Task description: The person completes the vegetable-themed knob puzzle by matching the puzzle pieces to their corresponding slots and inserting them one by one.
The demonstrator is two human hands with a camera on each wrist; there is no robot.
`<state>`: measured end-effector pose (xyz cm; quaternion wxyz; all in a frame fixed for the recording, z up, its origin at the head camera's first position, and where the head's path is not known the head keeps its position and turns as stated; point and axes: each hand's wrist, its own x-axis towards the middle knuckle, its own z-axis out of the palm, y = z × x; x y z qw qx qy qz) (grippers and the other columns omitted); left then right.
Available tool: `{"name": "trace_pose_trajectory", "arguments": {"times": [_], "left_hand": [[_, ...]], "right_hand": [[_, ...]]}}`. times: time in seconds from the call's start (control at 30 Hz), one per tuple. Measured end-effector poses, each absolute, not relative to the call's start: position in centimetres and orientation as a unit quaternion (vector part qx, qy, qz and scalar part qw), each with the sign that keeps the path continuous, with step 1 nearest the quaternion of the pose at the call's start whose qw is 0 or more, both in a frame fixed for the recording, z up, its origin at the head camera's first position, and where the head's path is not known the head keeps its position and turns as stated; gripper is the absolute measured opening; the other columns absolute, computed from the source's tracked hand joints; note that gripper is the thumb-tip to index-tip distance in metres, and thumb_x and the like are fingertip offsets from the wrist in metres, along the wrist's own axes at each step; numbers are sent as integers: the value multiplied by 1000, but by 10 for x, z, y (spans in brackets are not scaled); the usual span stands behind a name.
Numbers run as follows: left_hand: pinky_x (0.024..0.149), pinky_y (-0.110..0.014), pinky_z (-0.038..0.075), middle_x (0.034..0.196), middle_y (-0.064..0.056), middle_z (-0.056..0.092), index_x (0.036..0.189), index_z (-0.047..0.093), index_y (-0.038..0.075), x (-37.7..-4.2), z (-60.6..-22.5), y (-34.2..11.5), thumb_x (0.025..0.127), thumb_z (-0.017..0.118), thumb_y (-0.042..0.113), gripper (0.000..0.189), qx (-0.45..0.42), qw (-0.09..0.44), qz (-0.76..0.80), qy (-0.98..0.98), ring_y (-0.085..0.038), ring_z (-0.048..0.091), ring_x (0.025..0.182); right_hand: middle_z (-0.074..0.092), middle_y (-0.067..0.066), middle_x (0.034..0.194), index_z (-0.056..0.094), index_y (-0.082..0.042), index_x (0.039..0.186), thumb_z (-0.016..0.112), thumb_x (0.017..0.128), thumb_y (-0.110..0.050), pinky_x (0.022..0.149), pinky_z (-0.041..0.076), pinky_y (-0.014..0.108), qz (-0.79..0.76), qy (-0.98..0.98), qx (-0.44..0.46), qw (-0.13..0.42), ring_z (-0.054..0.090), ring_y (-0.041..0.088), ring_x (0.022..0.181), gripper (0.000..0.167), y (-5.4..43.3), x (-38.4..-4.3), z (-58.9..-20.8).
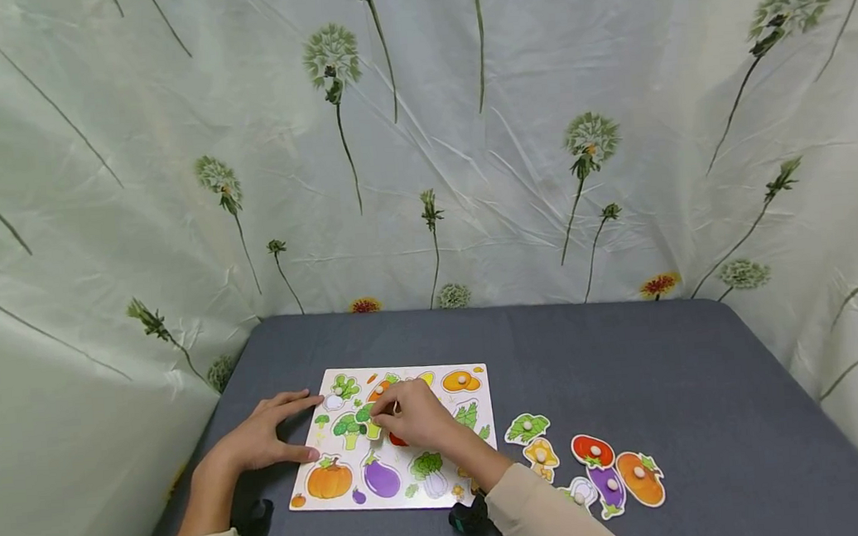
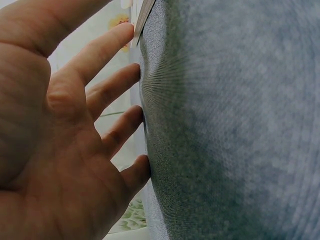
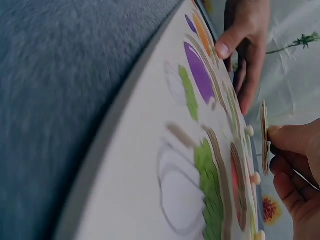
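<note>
A white wooden vegetable puzzle board (image 1: 396, 503) lies flat on the grey table. My right hand (image 1: 420, 418) is above its middle, pinching a broccoli puzzle piece (image 1: 367, 419) between thumb and fingers. The right wrist view shows that piece (image 3: 264, 137) edge-on, raised off the board, close to the printed broccoli slot (image 1: 348, 429) in the head view. At the board's left side my left hand (image 1: 261, 436) is spread, thumb and index finger touching the edge. Its other fingertips touch the table cloth in the left wrist view. Several knobbed pieces sit in the upper row, partly hidden by my right hand.
Loose knobbed pieces lie right of the board: a leafy green one (image 1: 527, 428), a yellow one (image 1: 541, 455), a red one (image 1: 593, 451), an eggplant (image 1: 607, 490), a pumpkin (image 1: 640, 479) and a white-and-green one (image 1: 581, 492). A flowered curtain (image 1: 512, 171) hangs behind the table.
</note>
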<state>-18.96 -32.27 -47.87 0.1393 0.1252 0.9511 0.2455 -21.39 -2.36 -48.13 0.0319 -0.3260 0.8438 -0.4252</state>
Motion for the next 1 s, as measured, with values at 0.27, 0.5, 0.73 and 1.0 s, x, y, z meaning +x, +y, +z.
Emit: {"name": "trace_pose_trajectory", "arguments": {"times": [0.27, 0.5, 0.73, 1.0], "left_hand": [[104, -77, 33, 159, -23, 41, 152, 53, 23, -187, -476, -323, 73, 88, 55, 92, 127, 136, 248, 951, -53, 33, 141], [104, -78, 32, 159, -23, 41, 152, 53, 23, -187, -476, -322, 73, 88, 55, 92, 124, 139, 249, 950, -53, 32, 142], [104, -78, 33, 159, -23, 41, 152, 53, 23, -188, -477, -323, 74, 88, 55, 91, 128, 135, 249, 950, -53, 32, 142], [104, -78, 33, 159, -23, 41, 152, 54, 22, -187, -475, -321, 74, 88, 55, 91, 127, 134, 251, 950, -53, 33, 142]], "right_hand": [[77, -3, 83, 83, -10, 92, 80, 89, -10, 62, 44, 11, -422, 840, -340, 20, 53, -7, 66, 4, -42, -211, -487], [76, -8, 82, 83, -14, 91, 80, 90, -11, 63, 45, 11, -412, 847, -333, 32, 54, -8, 68, 4, -53, -210, -492], [74, -9, 78, 82, -15, 87, 80, 90, -10, 62, 45, 10, -402, 847, -346, 15, 53, -9, 66, 5, -60, -213, -496], [75, -8, 80, 81, -14, 89, 78, 92, -11, 64, 44, 9, -386, 851, -356, 16, 53, -10, 67, 5, -65, -215, -496]]}}
